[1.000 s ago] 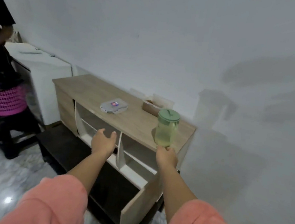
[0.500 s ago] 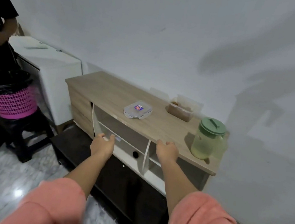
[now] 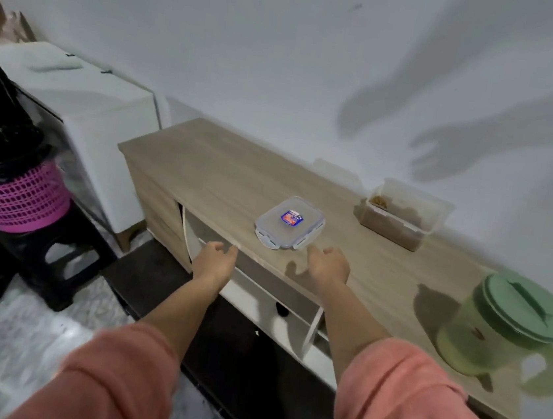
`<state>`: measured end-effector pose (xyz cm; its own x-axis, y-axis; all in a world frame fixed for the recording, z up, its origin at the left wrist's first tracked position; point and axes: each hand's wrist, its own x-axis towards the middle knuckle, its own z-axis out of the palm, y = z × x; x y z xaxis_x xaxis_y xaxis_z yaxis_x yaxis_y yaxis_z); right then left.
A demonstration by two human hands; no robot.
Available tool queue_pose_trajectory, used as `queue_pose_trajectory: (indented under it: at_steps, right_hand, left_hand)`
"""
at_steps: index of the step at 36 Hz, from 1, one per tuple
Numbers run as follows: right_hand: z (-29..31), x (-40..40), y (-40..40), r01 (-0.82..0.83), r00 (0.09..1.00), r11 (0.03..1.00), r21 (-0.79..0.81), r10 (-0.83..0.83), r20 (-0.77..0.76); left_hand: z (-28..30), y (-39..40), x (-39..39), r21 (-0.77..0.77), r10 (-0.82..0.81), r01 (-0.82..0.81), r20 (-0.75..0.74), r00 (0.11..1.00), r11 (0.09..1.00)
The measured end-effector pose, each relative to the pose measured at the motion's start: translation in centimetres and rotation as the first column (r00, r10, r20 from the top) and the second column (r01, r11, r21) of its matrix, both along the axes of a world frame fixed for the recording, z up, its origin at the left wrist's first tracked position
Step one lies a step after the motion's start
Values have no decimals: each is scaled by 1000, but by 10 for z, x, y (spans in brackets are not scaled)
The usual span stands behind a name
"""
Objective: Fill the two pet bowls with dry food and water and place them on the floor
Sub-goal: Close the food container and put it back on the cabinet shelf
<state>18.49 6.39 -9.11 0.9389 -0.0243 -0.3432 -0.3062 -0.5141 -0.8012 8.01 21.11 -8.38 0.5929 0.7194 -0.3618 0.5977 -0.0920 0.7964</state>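
So far little of the task looks done: no pet bowl can be seen anywhere, neither on the pale wood-grain desk [image 3: 223, 182] nor on the glossy marbled floor [image 3: 11, 344], so filling and setting down both seem to lie ahead. The supplies, though, are within reach. A clear rectangular plastic tub of brown dry food [image 3: 404, 220] stands uncovered near the wall, its contents granular and matt. Lying flat closer to the front edge is a clear clip-lock lid with a small blue and red sticker [image 3: 290, 222], probably belonging to that tub. At the right end sits a translucent yellow-green plastic jug with a round sage-green lid [image 3: 502, 328], handle turned toward the camera; it likely carries the water, though the level inside is hard to read.

The left hand [image 3: 215, 261] hovers at the desk's front edge, above an open white shelf compartment [image 3: 268, 298], fingers loosely spread and holding nothing. The right hand [image 3: 327, 266] is over the desk top just beside the lid, also open and empty, throwing a soft shadow on the laminate. Both forearms emerge from soft salmon-pink sleeves [image 3: 411, 407].

To the left stand a white cabinet [image 3: 106, 114] and a pink perforated basket lined with a black bag [image 3: 14, 196].
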Motion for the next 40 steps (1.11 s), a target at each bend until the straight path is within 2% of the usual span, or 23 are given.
queue_pose_trajectory:
  at_steps: [7, 13, 16, 22, 25, 30, 33, 38, 40]
  right_hand:
    - [-19, 60, 27, 68, 997, 998, -2, -68, -48]
    - [-41, 113, 46, 128, 990, 991, -25, -129, -57]
    - [-46, 135, 51, 175, 981, 984, -40, -178, -77]
    - [-43, 157, 62, 259, 957, 966, -12, -258, -130]
    - [-46, 169, 73, 266, 957, 964, 6, -263, -121]
    - [-57, 182, 83, 294, 948, 956, 7, -291, -130]
    - [-58, 184, 85, 339, 932, 941, -1, -336, -137]
    - [-57, 182, 82, 361, 926, 929, -82, -367, -90]
    - [-60, 180, 79, 381, 916, 923, -51, -385, -111]
  left_hand:
    - [-33, 35, 67, -41, -167, 165, -50, 985, 985]
    - [-63, 78, 141, 6, -372, 380, -186, 909, 925]
    - [-76, 104, 177, -57, -492, 494, -243, 836, 868]
    - [-149, 149, 232, -201, -603, 569, -251, 757, 798]
    - [-139, 153, 238, -267, -652, 597, -237, 721, 757]
    - [-92, 146, 234, -347, -673, 590, -206, 711, 729]
    - [-86, 143, 242, -373, -676, 583, -204, 708, 722]
    - [-82, 146, 260, -344, -676, 595, -199, 710, 726]
    - [-73, 145, 267, -321, -641, 577, -144, 754, 751]
